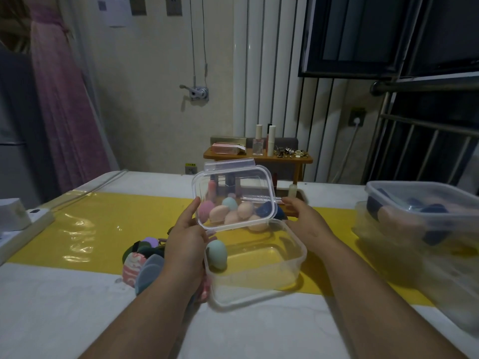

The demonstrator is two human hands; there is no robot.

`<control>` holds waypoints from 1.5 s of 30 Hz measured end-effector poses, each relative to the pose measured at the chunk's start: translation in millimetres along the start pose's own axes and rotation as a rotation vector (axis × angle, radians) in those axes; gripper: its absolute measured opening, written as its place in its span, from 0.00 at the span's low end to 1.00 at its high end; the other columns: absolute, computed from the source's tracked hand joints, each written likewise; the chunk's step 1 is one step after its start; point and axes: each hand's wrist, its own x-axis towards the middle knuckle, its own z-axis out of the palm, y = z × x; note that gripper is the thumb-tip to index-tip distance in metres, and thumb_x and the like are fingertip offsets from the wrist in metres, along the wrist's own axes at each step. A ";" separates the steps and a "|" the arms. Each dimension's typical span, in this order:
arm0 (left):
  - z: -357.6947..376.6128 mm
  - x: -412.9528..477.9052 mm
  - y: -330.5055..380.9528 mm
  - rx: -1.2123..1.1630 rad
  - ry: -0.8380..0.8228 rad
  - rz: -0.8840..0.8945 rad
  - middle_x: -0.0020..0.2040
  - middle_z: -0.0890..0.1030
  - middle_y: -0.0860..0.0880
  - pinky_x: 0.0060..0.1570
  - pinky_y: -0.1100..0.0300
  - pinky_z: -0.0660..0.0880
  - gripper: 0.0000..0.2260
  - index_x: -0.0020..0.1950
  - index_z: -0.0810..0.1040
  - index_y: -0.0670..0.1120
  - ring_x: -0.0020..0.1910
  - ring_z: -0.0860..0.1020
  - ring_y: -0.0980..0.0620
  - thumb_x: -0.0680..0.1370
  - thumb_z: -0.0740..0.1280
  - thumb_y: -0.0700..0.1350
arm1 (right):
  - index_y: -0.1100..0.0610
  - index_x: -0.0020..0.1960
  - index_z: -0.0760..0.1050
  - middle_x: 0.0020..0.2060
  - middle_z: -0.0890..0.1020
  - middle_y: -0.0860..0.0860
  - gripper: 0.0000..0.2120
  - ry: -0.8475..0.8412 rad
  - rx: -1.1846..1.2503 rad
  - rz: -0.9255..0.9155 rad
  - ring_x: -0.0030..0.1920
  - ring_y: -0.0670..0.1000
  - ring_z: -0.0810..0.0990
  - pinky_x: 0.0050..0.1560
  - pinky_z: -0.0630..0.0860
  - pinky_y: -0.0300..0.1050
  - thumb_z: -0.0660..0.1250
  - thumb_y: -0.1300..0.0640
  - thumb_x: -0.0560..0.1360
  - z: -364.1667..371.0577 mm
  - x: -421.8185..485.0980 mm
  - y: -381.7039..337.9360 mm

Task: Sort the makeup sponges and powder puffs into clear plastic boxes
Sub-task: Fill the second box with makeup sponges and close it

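Left hand (185, 235) fingers gripping clear lid (233, 195) edge, right hand (307, 220) fingers seemingly closed on its opposite edge

Clear box (259, 278) open, lid (234, 195) tilted up; teal sponge (217, 254) inside.

The stacked clear plastic tubs (420, 216) at the right are smeared with blur and run off the picture's edge — the dark blue and peach shapes inside cannot be told apart. The heap of flat powder puffs (143, 263) near the left is partly hidden behind the left hand (185, 244). The egg-shaped sponges (233, 212) beyond show only through the raised clear lid (233, 195) — their number is unclear.
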 end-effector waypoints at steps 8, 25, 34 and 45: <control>0.4 -1.8 1.3 -0.014 -0.015 -0.019 0.50 0.77 0.55 0.42 0.57 0.77 0.30 0.67 0.76 0.58 0.53 0.78 0.49 0.76 0.56 0.27 | 0.36 0.74 0.62 0.69 0.74 0.44 0.33 -0.038 0.021 -0.065 0.68 0.50 0.73 0.66 0.73 0.55 0.72 0.47 0.74 7.9 0.7 2.6; -0.4 -1.2 1.0 -0.085 -0.059 -0.030 0.60 0.80 0.49 0.40 0.57 0.77 0.31 0.68 0.76 0.54 0.51 0.80 0.48 0.74 0.56 0.26 | 0.53 0.64 0.77 0.57 0.82 0.50 0.18 0.263 0.180 0.000 0.53 0.50 0.79 0.52 0.76 0.45 0.71 0.57 0.75 2.4 1.5 9.6; 0.0 -2.8 3.8 -0.095 -0.063 -0.034 0.51 0.80 0.56 0.32 0.63 0.76 0.29 0.64 0.77 0.57 0.46 0.80 0.51 0.75 0.56 0.26 | 0.43 0.61 0.71 0.53 0.78 0.53 0.25 0.197 0.549 -0.079 0.47 0.55 0.82 0.45 0.83 0.46 0.69 0.67 0.73 -18.5 -7.6 -16.4; -0.7 -4.9 5.8 -0.058 -0.068 -0.037 0.46 0.76 0.60 0.27 0.65 0.76 0.28 0.68 0.75 0.57 0.46 0.79 0.52 0.78 0.55 0.29 | 0.46 0.52 0.75 0.51 0.80 0.47 0.20 -0.318 0.130 -0.247 0.50 0.49 0.80 0.45 0.77 0.41 0.77 0.63 0.67 -24.9 -27.1 -68.5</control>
